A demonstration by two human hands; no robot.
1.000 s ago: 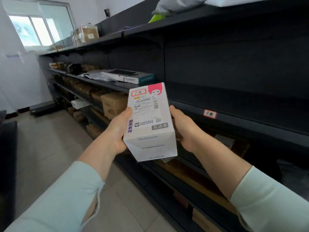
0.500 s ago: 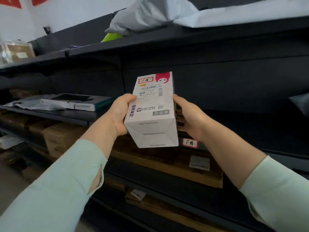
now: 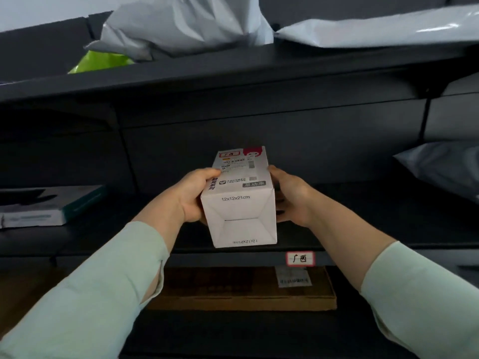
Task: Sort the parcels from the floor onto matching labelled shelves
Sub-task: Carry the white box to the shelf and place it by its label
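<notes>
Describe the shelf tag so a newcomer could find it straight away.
Start at the dark metal shelving. Find the white box held between the left hand and the right hand. Just below its right corner, on the shelf edge, sits the red-bordered white tag, handwritten 广西.

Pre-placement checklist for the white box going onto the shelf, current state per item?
1. Grip: left hand and right hand clamp opposite sides of the white box: ok.
2. Label match: the box's red-framed tag is too blurred to read; the shelf label reads 广西: cannot tell.
3. Landing spot: the dark shelf looks bare directly behind the box: ok.
4. Side clearance: flat teal-edged box far to the left, grey mailer bag far to the right: ok.
5. Box on the shelf yet: it is held over the front edge, contact not visible: cannot tell.
</notes>
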